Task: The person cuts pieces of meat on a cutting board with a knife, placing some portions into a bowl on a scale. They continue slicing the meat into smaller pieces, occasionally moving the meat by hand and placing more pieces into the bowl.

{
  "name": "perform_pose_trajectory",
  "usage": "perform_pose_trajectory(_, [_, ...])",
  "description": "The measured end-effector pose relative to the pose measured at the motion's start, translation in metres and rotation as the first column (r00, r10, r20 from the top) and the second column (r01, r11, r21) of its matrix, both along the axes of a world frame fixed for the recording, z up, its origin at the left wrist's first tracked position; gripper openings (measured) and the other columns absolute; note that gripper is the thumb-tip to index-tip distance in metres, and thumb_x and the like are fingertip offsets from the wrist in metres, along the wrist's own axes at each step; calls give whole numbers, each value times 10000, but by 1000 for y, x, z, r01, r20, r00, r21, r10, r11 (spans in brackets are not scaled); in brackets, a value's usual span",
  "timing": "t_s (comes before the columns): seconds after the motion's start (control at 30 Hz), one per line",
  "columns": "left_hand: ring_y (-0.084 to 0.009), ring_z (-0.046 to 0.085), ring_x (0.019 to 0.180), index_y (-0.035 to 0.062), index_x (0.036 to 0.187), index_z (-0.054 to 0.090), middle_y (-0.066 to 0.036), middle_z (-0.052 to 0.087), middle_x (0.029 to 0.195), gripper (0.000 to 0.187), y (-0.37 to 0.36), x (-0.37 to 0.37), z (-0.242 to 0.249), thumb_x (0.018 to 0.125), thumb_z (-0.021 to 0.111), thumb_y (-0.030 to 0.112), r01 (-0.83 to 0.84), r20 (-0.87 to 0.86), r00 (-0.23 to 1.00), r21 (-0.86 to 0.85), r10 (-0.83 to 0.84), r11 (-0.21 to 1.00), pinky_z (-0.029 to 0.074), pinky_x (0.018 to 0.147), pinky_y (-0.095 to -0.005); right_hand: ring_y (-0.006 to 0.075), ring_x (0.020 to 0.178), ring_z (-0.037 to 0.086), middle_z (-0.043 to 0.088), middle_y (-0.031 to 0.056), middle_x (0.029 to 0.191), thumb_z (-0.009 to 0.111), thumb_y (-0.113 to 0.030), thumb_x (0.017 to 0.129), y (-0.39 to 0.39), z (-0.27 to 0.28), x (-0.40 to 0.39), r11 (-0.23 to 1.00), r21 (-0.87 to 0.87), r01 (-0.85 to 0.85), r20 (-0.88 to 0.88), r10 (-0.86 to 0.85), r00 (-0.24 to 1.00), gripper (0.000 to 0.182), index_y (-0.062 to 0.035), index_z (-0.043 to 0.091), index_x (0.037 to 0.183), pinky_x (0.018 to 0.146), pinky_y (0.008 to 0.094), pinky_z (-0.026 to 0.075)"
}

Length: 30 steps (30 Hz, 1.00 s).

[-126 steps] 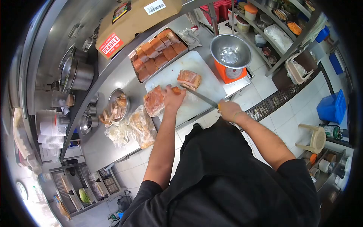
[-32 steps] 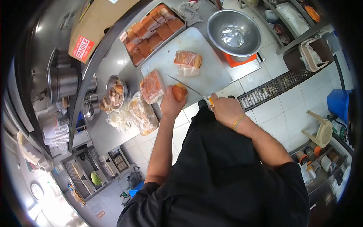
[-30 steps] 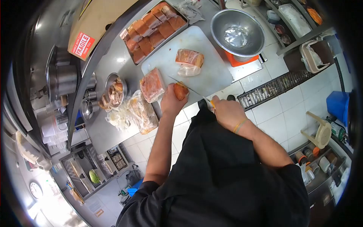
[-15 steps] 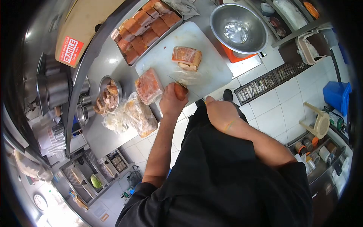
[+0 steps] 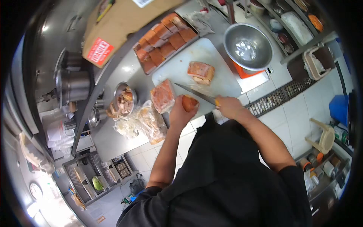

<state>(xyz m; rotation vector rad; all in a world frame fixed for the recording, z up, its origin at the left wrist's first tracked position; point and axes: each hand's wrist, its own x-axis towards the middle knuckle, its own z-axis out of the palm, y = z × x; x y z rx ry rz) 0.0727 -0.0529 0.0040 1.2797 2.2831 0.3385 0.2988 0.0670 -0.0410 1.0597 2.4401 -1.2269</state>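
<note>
Presently, left hand (image 5: 179, 113): grasping a meat piece (image 5: 189, 103) near the close edge of the cutting board (image 5: 223, 75).
Right hand (image 5: 229, 108): clenched around the yellow handle of a knife (image 5: 196, 92).
Blade: angled across the board just beyond the meat piece; whether the two touch, I cannot tell.
Meat blocks: one (image 5: 162, 95) beside the left hand at the board's left side, another (image 5: 201, 71) farther up the board, partly in clear film.
Tray (image 5: 172, 55): behind the board, filled with cut portions (image 5: 176, 40).
Finger risk: the left fingers curl close to the blade, so a slip on greasy rind could, I judge, bring the edge into them.
Edge risk: a loosened grip might let the meat piece roll off the bench (image 5: 104, 130), being so near its border.
Film risk: loose plastic under the blade could snag, turning the cut aside.
</note>
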Motion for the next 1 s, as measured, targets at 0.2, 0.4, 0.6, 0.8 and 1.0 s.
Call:
perform_pose_trajectory(0.2, [-278, 721, 1095, 2, 1440, 536, -175, 733, 1196, 786, 19, -72, 17, 808, 901, 296, -110, 169, 985, 491, 29, 864, 560, 985, -407, 439, 1049, 719, 750, 234, 1079, 697, -325, 989, 34, 4, 27, 998, 56, -12, 36, 10, 999, 401, -55, 602, 1269, 928, 537, 557])
perform_pose_trajectory(0.4, [-228, 760, 867, 48, 1331, 639, -128, 777, 1037, 610, 94, -187, 44, 821, 837, 316, -382, 189, 923, 363, 334, 850, 610, 723, -372, 432, 1040, 723, 752, 231, 1062, 702, -343, 993, 24, 4, 22, 998, 67, 18, 77, -23, 997, 422, -39, 590, 1262, 923, 530, 559])
perform_pose_trajectory(0.6, [-223, 749, 785, 78, 1348, 641, -87, 765, 1088, 671, 176, -269, 29, 843, 861, 461, -408, -42, 906, 174, 420, 897, 625, 575, -378, 416, 1027, 733, 757, 220, 1044, 697, -353, 996, 12, 5, 18, 992, 77, 98, 127, -107, 986, 422, -40, 588, 1257, 902, 521, 567])
perform_pose_trajectory(0.8, [-225, 728, 887, 80, 1357, 626, -101, 735, 1142, 674, 237, -337, -28, 881, 806, 522, -210, -30, 973, 299, 229, 931, 614, 653, -376, 407, 1024, 738, 760, 216, 1040, 682, -374, 1000, 6, 23, 11, 986, 85, 146, 179, -159, 971, 426, -47, 591, 1258, 894, 510, 572])
perform_pose_trajectory(1.0, [-236, 695, 1023, 65, 1395, 592, -113, 695, 1240, 734, 233, -327, -28, 898, 762, 578, -252, 191, 962, 327, 197, 911, 598, 757, -373, 407, 1010, 741, 762, 214, 1031, 681, -387, 997, 8, 15, 7, 984, 108, 138, 198, -158, 967, 429, -51, 595, 1250, 887, 509, 575])
